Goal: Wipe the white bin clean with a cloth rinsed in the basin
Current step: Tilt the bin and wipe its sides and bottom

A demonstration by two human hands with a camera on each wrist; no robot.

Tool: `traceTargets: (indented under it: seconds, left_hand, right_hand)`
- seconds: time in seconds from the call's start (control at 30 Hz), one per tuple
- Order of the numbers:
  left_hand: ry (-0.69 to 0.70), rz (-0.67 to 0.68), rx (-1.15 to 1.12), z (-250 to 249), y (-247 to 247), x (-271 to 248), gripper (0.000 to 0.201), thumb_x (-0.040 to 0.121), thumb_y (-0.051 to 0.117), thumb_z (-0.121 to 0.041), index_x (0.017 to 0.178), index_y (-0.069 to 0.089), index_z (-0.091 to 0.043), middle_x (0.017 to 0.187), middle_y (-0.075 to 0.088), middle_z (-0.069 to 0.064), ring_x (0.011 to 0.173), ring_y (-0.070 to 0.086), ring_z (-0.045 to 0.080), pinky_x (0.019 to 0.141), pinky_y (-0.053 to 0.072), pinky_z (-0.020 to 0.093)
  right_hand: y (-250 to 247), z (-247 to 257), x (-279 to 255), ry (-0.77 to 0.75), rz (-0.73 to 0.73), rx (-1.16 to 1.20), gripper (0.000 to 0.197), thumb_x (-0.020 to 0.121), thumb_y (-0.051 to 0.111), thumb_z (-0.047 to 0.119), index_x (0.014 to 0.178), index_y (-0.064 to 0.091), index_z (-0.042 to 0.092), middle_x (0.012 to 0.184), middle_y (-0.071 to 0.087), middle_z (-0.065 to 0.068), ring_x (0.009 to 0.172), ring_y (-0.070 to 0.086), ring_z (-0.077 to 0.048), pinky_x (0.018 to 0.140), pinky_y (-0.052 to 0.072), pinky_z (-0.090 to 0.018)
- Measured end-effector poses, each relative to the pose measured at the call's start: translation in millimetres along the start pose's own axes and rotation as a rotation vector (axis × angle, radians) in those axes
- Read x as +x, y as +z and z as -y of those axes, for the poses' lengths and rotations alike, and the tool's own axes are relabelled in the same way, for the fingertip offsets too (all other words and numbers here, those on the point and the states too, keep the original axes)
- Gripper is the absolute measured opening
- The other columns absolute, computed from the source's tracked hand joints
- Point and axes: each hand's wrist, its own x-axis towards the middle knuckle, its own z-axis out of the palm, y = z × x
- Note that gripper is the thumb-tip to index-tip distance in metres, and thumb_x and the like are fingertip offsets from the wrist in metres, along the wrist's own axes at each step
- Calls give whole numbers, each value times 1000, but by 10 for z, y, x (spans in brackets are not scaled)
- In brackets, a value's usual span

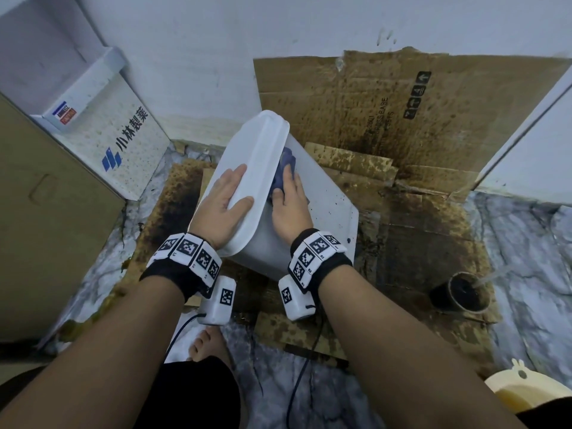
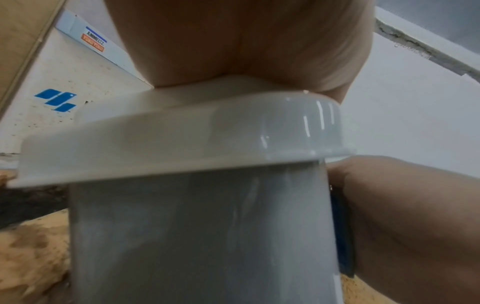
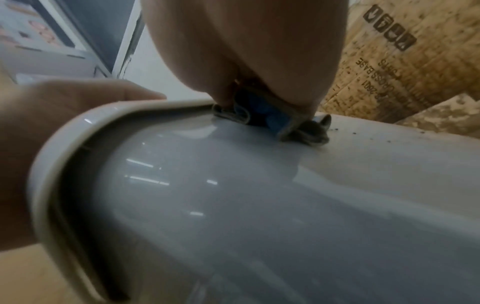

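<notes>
The white bin (image 1: pixel 325 209) leans tilted on the stained cardboard, lid (image 1: pixel 263 150) on. My left hand (image 1: pixel 227 196) lies flat on the lid with its fingers straight; the left wrist view shows its palm (image 2: pixel 233 47) on the lid top. My right hand (image 1: pixel 289 205) presses a bunched blue cloth (image 1: pixel 286 162) against the bin's side just under the lid rim, fingers curved over it. In the right wrist view the cloth (image 3: pixel 270 117) sits bunched under the palm (image 3: pixel 246 51) on the bin wall (image 3: pixel 259 195). Dark specks dot the wall to the cloth's right.
A yellow basin (image 1: pixel 526 394) shows at the bottom right corner. A dark cup (image 1: pixel 458 292) with a straw stands on the soiled cardboard (image 1: pixel 402 125) to the right. A white printed box (image 1: pixel 123 144) leans at the left. My bare foot (image 1: pixel 207 345) is below the bin.
</notes>
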Motion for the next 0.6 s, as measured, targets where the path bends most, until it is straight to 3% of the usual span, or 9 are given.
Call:
traceTargets:
  seconds: [0.27,0.43,0.6]
  left_hand:
    - [-33,-3,-65,-55,-56,-49,67,85,43,-45,148,23,-41,160,17,-12,147,12,3,122,12,39]
    - [-69,5,-94,-4,-101,-69,65,86,43,-46,147,23,-44,159,17,-19,146,13,1,122,12,41]
    - [-77,-6,-166,95,-123,-49,66,84,45,-50,147,26,-45,155,20,-25,145,18,1,121,16,44]
  right_hand:
    - [5,-465,-8,-77,-26,7,52,104,31,18,153,14,20,161,10,-4,148,10,-19,121,9,-36]
    - [-108,-977,-76,-1,-16,-49,52,104,30,19,153,13,20,161,8,-3,148,8,-17,121,4,-31]
    - [-250,-1446,-122,94,-16,-113,53,104,30,21,153,10,19,162,7,-5,149,7,-21,121,7,-35]
